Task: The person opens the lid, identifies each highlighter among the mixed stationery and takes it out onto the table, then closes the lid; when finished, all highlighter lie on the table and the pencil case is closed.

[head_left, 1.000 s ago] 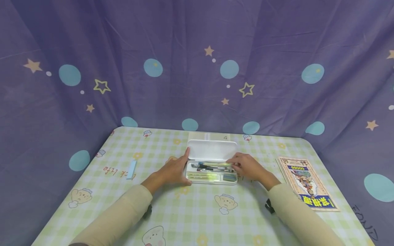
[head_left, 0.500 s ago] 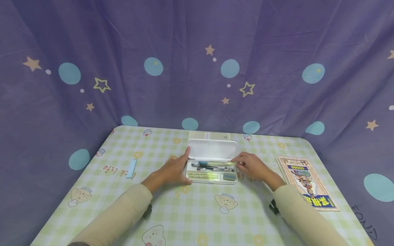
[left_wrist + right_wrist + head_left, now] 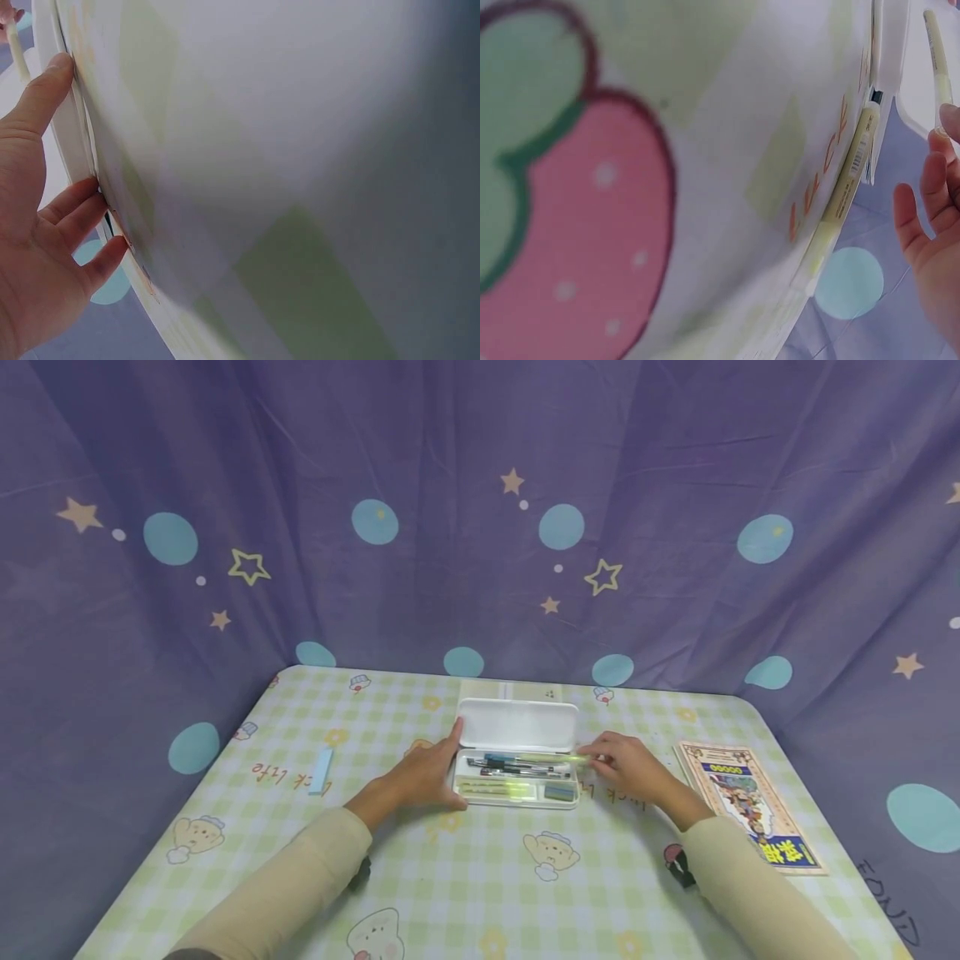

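A white pencil case [image 3: 517, 727] lies with its lid raised in the middle of the table. Its tray holds dark and clear pens [image 3: 510, 768], yellow-green sticks [image 3: 495, 789] and a blue-grey eraser [image 3: 559, 792]. My left hand [image 3: 423, 774] rests against the case's left end, thumb near the front corner, forefinger by the lid, fingers spread and fairly straight. At the right end, my right hand [image 3: 622, 768] pinches a pale yellow highlighter [image 3: 936, 52] by its end; it reaches over the tray. A second yellow highlighter [image 3: 847, 172] lies on the table, hidden behind that hand in the head view.
Right of the case lies a booklet [image 3: 750, 802] with an illustrated cover. A light-blue bar [image 3: 320, 771] lies at the left. Behind the lid is a flat cream item [image 3: 487, 691]. A purple curtain [image 3: 480, 443] hangs past the table's far edge.
My right hand has moved to the right, drawing the highlighter's end past the case's right edge. The left hand and case have stayed put.
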Motion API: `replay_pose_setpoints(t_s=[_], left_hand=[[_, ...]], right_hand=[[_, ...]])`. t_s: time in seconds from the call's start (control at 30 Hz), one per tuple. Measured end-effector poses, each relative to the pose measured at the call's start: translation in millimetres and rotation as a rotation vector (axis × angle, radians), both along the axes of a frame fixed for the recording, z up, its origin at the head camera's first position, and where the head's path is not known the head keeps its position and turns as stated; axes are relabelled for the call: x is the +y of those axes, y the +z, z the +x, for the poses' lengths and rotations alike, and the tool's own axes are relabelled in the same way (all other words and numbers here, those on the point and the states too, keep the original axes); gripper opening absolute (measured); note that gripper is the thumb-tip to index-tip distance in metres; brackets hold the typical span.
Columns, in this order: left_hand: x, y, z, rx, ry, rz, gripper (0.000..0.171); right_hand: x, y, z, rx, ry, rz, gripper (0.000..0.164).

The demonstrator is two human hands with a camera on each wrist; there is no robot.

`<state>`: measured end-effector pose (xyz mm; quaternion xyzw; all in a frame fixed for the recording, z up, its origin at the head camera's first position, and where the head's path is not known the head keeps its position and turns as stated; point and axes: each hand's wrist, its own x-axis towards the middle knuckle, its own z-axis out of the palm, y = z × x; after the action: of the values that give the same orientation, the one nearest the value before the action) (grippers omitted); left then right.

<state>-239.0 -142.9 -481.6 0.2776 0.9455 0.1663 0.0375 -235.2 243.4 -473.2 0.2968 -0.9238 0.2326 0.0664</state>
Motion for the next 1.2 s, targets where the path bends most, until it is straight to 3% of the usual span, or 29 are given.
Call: replay_pose_setpoints(t_s=[0.87,1.2], left_hand=[[1,2.2,1.2,-0.003,0.001,-0.001,0.145],[0,1.1,0.1,0.010,-0.005,-0.006,0.146]], right_hand=[[42,-7.4,12.9,0.026,-0.088,-0.060,0.021],[63,-3.8,16.8,0.087,-0.087,-0.087,0.019]])
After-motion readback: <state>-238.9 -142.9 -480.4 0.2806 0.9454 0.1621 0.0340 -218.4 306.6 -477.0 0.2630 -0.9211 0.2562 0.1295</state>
